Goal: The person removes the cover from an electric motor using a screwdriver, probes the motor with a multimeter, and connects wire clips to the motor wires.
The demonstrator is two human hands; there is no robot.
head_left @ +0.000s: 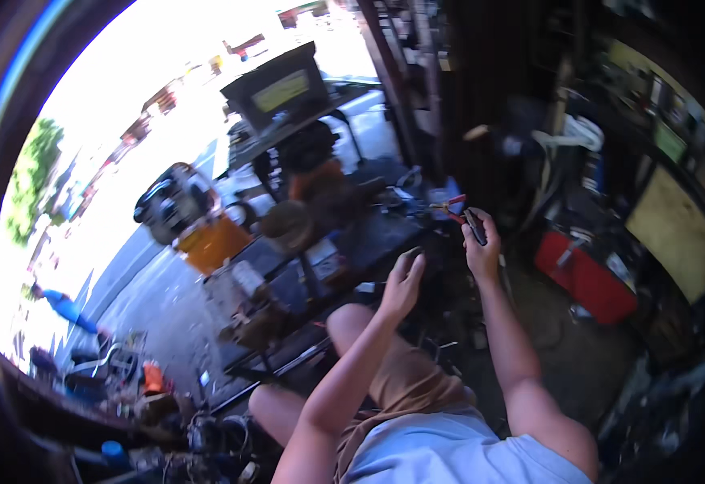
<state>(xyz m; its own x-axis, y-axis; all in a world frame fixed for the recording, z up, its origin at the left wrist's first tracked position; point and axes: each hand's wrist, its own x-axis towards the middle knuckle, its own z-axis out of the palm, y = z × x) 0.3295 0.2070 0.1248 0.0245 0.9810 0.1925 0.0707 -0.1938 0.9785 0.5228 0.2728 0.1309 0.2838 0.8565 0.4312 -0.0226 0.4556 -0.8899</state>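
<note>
red-handled pliers (453, 208) sit in the right hand (481, 250), fingers wrapped round the grips, just above the cluttered desk (369, 234). left hand (403, 284) hovers beside, fingers loosely spread, holding nothing. red box (582, 274) sits off right.

Daylight is pouring in from upper left, blowing out the street (118, 121) to near white. Right side w/ shelves (651, 161) is sitting in deep shadow, details getting lost. Fisheye is bending edges, dark vignette at rim. Whole frame is looking soft, slightly blurred.
</note>
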